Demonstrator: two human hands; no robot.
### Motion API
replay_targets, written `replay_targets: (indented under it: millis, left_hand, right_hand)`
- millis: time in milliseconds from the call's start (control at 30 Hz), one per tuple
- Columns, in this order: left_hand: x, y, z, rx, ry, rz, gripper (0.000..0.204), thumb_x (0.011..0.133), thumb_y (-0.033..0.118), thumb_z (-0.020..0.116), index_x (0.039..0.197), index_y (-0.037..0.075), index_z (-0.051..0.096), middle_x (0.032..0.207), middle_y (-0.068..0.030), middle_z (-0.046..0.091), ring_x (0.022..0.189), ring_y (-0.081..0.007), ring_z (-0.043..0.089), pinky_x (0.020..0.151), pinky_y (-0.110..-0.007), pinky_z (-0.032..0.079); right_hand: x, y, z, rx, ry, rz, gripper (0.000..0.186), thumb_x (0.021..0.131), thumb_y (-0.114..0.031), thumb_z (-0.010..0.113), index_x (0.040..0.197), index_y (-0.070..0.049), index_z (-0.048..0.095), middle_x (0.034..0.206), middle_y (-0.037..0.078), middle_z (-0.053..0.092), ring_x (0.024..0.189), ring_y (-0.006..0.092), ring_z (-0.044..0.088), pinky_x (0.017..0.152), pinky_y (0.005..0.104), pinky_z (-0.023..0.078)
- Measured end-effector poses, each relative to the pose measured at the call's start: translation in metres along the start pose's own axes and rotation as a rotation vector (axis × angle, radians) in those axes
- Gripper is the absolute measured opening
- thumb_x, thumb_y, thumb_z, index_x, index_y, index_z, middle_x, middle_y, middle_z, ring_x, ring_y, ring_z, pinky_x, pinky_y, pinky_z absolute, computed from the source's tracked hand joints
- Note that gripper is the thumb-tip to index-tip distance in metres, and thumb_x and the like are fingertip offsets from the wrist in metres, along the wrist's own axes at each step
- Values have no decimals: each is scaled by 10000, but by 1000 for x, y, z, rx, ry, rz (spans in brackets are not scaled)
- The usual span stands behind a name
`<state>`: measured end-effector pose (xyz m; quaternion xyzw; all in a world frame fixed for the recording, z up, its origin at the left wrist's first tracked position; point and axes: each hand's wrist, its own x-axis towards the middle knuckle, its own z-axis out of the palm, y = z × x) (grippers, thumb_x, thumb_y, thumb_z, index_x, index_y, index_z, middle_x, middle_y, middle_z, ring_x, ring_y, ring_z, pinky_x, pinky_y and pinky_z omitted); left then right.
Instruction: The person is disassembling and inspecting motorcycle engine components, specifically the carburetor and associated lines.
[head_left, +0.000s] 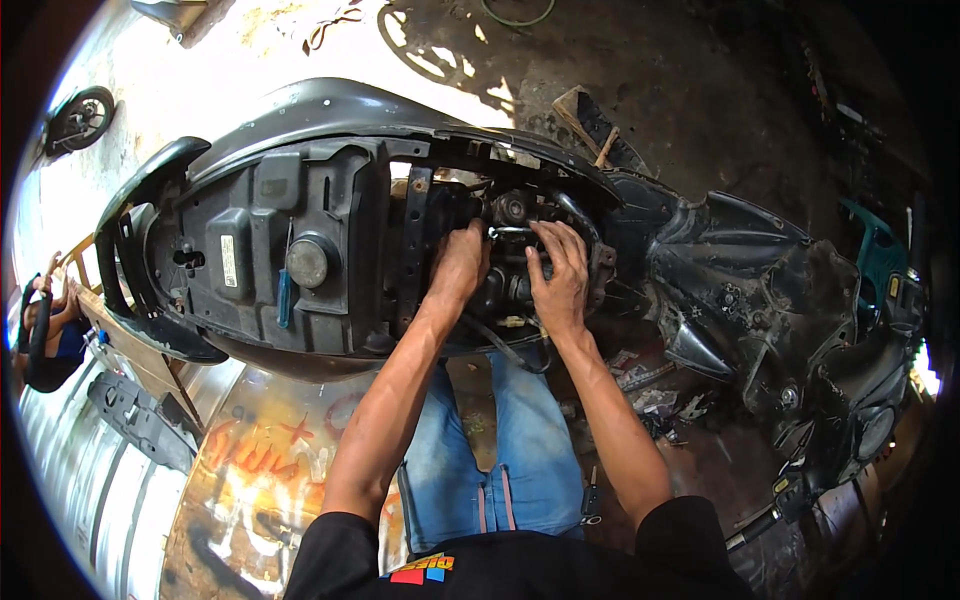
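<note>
Both my hands reach into the engine bay of a black motor scooter with its seat off. My left hand is closed at the left side of the bay, its fingertips around one end of a shiny metal tool that looks like a wrench; its exact kind is hard to make out. Across from it, my right hand has its fingers apart, with the fingertips beside the tool's other end. A round metal engine part shows just beyond the tool. Below my hands, a black hose curves out of the bay.
A blue-handled screwdriver lies on the black under-seat cover beside a round cap. Black front panels extend right. A loose wheel is far left. At lower left are a wooden board and another person.
</note>
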<state>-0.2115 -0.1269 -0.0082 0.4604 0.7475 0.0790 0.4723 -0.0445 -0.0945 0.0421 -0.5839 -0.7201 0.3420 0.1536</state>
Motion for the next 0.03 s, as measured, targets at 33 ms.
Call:
replay_targets:
  millis: [33]
  left_hand:
    - [0, 0, -1, 14, -10, 9, 233, 899, 149, 722, 1079, 21, 649, 913, -291, 694, 935, -502, 663, 767, -514, 552]
  right_hand:
    - [3, 2, 2, -65, -38, -45, 347, 913, -92, 685, 1258, -57, 672, 1237, 144, 645, 1264, 328, 547, 1090, 428, 433]
